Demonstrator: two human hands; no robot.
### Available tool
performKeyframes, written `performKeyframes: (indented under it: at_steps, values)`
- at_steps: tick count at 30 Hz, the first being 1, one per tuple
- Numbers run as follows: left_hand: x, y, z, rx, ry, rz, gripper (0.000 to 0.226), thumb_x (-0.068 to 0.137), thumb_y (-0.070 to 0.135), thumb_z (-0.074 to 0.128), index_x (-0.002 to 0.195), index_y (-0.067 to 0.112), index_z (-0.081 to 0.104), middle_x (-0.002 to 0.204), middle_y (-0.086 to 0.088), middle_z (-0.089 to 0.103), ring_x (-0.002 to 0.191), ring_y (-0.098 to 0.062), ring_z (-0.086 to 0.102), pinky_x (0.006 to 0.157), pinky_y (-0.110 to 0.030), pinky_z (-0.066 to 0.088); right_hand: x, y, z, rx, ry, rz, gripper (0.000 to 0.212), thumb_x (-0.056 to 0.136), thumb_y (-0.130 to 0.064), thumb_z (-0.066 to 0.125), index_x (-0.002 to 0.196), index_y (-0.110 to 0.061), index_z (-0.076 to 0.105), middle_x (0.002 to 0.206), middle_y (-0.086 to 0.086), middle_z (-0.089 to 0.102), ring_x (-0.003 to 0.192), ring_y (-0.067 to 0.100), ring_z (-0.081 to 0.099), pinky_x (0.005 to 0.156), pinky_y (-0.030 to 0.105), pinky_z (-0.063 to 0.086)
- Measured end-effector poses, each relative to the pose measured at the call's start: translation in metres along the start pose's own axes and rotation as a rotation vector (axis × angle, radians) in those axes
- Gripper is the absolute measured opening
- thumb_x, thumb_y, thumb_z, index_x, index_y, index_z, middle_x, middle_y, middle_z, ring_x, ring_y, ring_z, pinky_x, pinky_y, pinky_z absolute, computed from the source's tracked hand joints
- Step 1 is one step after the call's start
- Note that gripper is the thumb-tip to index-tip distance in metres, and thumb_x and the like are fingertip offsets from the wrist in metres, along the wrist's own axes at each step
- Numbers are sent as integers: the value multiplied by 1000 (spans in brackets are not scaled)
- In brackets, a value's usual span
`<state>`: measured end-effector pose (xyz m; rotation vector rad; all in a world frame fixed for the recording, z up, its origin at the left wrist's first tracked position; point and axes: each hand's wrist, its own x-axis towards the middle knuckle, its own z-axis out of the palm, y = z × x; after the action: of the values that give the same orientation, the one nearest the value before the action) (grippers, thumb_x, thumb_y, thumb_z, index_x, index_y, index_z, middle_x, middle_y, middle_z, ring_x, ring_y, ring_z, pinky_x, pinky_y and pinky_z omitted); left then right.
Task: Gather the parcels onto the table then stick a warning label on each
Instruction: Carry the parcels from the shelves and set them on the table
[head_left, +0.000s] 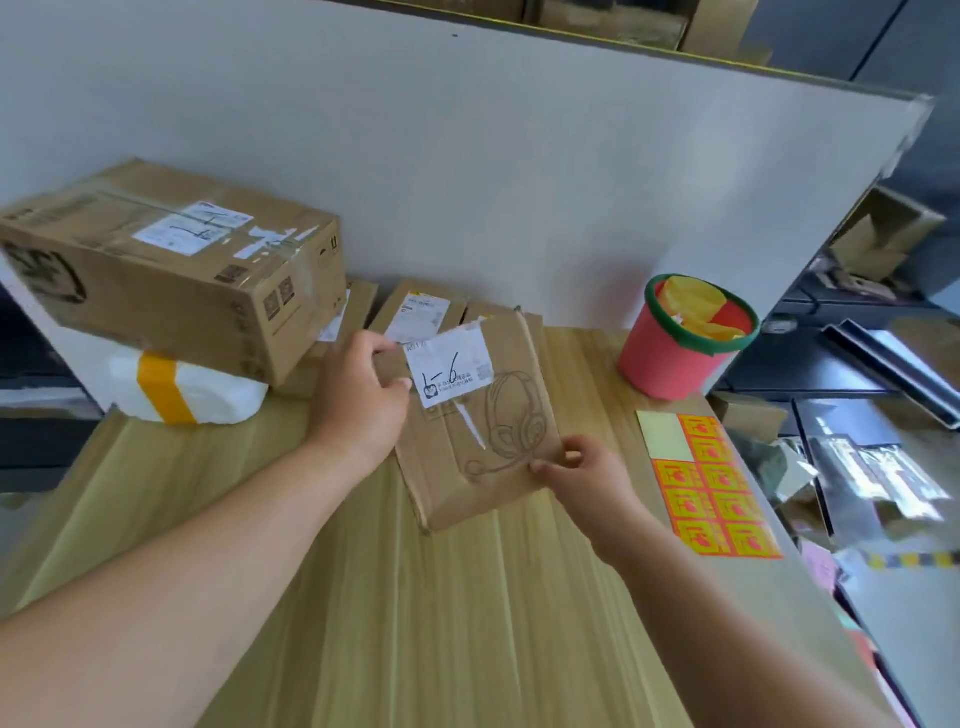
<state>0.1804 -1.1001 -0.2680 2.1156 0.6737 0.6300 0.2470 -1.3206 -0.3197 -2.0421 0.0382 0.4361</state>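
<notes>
While both forearms reach out over the table (395, 649), the left grip (358, 395) is closed on the far left edge of a flat cardboard parcel (483, 467). Its fingers curl over the edge and its thumb lies on top beside the white address label (449, 371). The right grip (587, 478) pinches the parcel's near right edge between thumb and forefinger. The parcel, printed with a headset outline, sits askew over the middle of the table; whether its near corner touches the wood I cannot tell. Right of the parcel lies a sheet of orange warning labels (717, 493), with a red bucket (680, 353) beyond it. Behind the parcel lie more flat parcels (415, 312). To its left, a large box (171, 265) rests on a white foam package (208, 395) banded with yellow tape.
</notes>
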Motion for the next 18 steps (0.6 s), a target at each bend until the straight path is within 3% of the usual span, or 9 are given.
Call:
performKeyframes:
  at_steps: [5,8,12,16,18]
  values:
    - [-73,-5,-19,12,-129,113,28,76,0,65,94,17,52,103,2,44,81,-7,43,64,-6,30,-64,37,9,-180,-55,93,22,82,-26,67,99,-18,57,87,-3,62,72,10,58,51,23,39]
    - [-114,-19,-18,80,-235,141,22,72,-3,63,83,11,50,107,-1,45,92,-18,51,70,-18,32,-96,56,18,29,-183,199,31,83,-19,64,113,-15,60,98,-3,66,84,10,59,65,23,42]
    - [-160,-38,-14,139,-376,107,18,75,0,64,78,11,50,134,-4,42,121,-15,46,84,-20,33,-128,70,18,164,-211,279,31,84,-18,63,114,-21,58,87,-8,62,70,5,48,62,22,37]
    - [-171,-37,-17,99,-392,48,20,78,14,69,92,15,55,121,-4,49,93,-13,51,79,-23,36,-143,73,8,140,-77,87,31,80,-18,63,110,-25,57,101,-10,67,88,7,61,67,20,43]
    - [-169,-32,-20,100,-395,3,34,81,21,67,111,18,54,121,-3,50,97,-15,52,83,-26,39,-145,69,4,-125,62,-106,46,80,-22,62,123,-28,49,124,-10,58,112,13,56,81,20,43]
